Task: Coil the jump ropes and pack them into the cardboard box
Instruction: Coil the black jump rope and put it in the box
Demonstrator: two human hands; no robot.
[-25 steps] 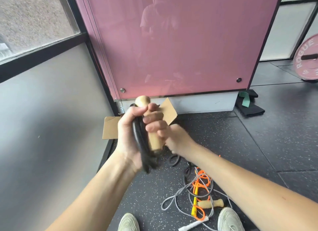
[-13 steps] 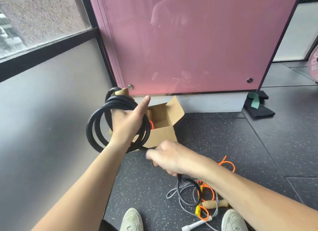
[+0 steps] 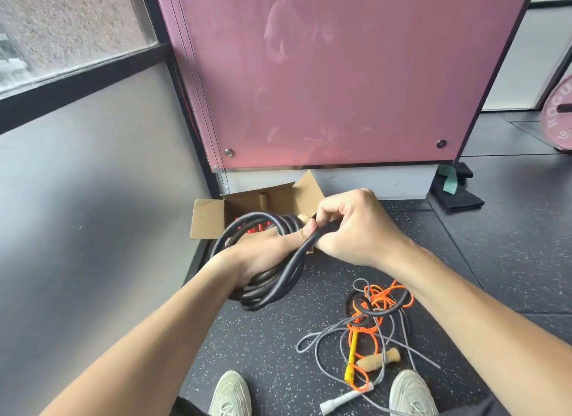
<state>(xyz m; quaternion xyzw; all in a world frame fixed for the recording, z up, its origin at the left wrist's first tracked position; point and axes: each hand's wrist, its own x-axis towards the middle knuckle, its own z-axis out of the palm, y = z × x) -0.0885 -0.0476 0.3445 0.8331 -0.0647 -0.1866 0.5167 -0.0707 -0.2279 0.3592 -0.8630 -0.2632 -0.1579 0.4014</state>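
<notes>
Right fingers (image 3: pixel 329 212): curling tight, pinching one strand of the black jump rope (image 3: pixel 272 288) just beside the left thumb (image 3: pixel 306 233).
Left fingers: mostly hidden under the coil, probably wrapping round it; thumb pressing on the strands.
Right hand (image 3: pixel 353 226): holding the strand level with the box front.
Left hand (image 3: pixel 263 254): gripping the coil.
Black jump rope: hanging in several loops off the left hand, above the floor, just in front of the cardboard box (image 3: pixel 207 219).
Cardboard box: sitting open below the pink panel (image 3: pixel 340 75), holding a red rope (image 3: pixel 250 228).
Floor tangle (image 3: pixel 377 319): orange and grey ropes lying loose near the shoes (image 3: pixel 230 394).
</notes>
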